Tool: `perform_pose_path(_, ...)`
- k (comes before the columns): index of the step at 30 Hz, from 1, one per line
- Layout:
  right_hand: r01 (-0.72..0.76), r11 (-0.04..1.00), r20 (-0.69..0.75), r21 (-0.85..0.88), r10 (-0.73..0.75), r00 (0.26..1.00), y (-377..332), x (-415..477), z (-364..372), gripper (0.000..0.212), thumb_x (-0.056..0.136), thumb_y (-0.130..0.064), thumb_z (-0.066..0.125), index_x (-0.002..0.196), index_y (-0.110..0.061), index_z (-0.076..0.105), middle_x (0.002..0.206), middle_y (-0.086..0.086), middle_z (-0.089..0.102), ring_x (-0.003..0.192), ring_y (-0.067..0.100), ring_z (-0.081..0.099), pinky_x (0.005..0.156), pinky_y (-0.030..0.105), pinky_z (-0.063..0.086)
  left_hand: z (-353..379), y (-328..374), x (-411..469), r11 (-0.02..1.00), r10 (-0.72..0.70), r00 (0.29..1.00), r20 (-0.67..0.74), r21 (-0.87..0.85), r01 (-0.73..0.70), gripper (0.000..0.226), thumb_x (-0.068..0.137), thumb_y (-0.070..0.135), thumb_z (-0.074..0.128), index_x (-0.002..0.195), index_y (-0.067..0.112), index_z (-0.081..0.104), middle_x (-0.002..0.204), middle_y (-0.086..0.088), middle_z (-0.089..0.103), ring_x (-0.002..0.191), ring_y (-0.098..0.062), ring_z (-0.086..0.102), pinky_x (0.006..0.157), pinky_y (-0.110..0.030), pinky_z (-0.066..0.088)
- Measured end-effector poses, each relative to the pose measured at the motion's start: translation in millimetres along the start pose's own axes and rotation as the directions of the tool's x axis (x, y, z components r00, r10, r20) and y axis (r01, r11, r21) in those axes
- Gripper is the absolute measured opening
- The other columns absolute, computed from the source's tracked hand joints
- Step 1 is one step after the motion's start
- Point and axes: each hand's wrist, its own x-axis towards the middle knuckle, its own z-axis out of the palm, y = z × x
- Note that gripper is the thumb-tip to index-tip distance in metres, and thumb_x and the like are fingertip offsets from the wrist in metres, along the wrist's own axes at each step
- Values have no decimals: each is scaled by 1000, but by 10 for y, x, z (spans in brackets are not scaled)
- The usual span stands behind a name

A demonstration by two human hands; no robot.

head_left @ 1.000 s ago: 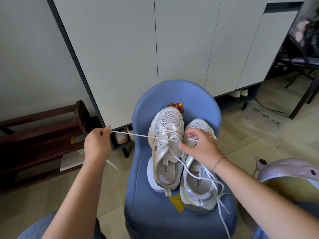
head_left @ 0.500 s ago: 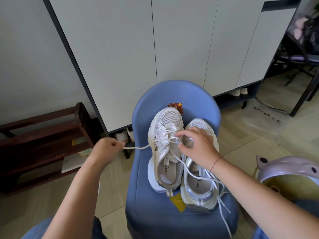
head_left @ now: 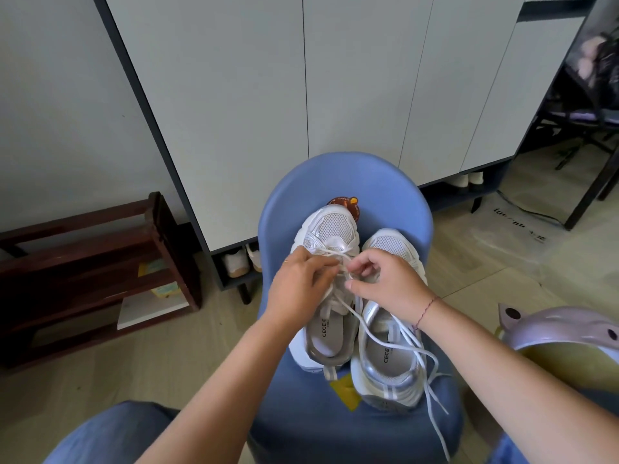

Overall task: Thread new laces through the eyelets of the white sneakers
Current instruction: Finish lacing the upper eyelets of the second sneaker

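Fingers (head_left: 323,266) of the left hand (head_left: 299,286) and right hand (head_left: 390,284) curl close together, pinching the lace (head_left: 380,334) over the middle of the left-of-frame sneaker (head_left: 330,234) at centre frame. Both shoes lie side by side on a blue chair (head_left: 368,182), long axes running up the frame, toes toward the top, heels toward the bottom. Front eyelets look threaded, upper ones apparently still to do, slack lace trailing lower right; the other sneaker (head_left: 390,370), partly covered, cannot be judged.
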Motion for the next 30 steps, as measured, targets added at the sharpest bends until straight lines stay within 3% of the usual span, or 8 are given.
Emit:
perform_pose_path(4, -45, 999, -32, 8, 45, 998, 15, -6, 7, 22, 73, -20, 76, 79, -26, 55, 84, -9, 62, 84, 12, 58, 81, 29, 48, 8, 62, 48, 996, -27, 998, 63, 81, 22, 27, 95, 37, 55, 118, 29, 65, 95, 8, 45, 95, -13, 54, 77, -30, 47)
perform_pose_path(9, -65, 997, -14, 49, 66, 998, 17, -1, 13, 24, 73, -19, 76, 84, -25, 56, 87, -6, 62, 84, 14, 58, 83, 29, 47, -40, 60, 129, 986, -124, 984, 125, -95, 136, 14, 92, 26, 62, 100, 16, 69, 81, 12, 42, 66, -3, 45, 61, -11, 35)
perform_pose_path(12, -51, 996, 0, 78, 51, 999, 19, -1, 12, 27, 73, -18, 76, 90, -27, 58, 89, -3, 62, 86, 17, 58, 86, 31, 48, -71, 66, 104, 965, -136, 980, 144, -204, 164, 13, 91, 20, 64, 94, 9, 69, 72, 8, 45, 59, -5, 41, 56, -11, 35)
perform_pose_path(16, -55, 994, 7, 92, 55, 998, 27, -2, 2, 31, 74, -19, 75, 96, -30, 57, 88, -4, 61, 87, 17, 57, 87, 31, 47, -164, 49, 42, 915, -145, 974, 175, -350, 199, 9, 90, 22, 65, 94, 15, 67, 83, 4, 52, 67, -5, 46, 62, -11, 39)
perform_pose_path(19, -61, 995, -8, 83, 62, 998, 21, -13, 9, 30, 74, -19, 75, 98, -28, 58, 89, -4, 61, 87, 16, 57, 87, 30, 47, -269, -77, 5, 951, -109, 973, 204, -264, 162, 18, 84, 30, 72, 99, 27, 62, 96, 8, 54, 66, -1, 45, 63, -5, 38)
perform_pose_path(25, -43, 999, -33, 31, 44, 998, 7, -11, 44, 25, 73, -22, 75, 91, -31, 59, 84, -9, 59, 81, 13, 57, 88, 32, 48, -231, -207, -84, 986, -84, 978, 189, -125, 109, 16, 91, 30, 62, 104, 25, 55, 89, 13, 48, 67, 2, 46, 63, -12, 36)
perform_pose_path(28, -31, 999, -42, 19, 32, 999, -6, -12, 61, 25, 73, -23, 75, 88, -33, 58, 82, -11, 58, 79, 10, 56, 91, 35, 46, -157, -224, -118, 955, -184, 969, 164, -204, 216, 26, 92, 34, 60, 115, 27, 51, 99, 12, 42, 72, -3, 46, 67, -16, 38)
perform_pose_path(30, -26, 1000, -45, 5, 26, 999, -7, -13, 66, 24, 72, -26, 75, 88, -33, 59, 82, -13, 57, 78, 8, 55, 92, 38, 45, -145, -254, -119, 915, -278, 947, 164, -255, 313, 17, 92, 35, 60, 105, 25, 54, 99, 10, 44, 70, -5, 46, 63, -14, 37)
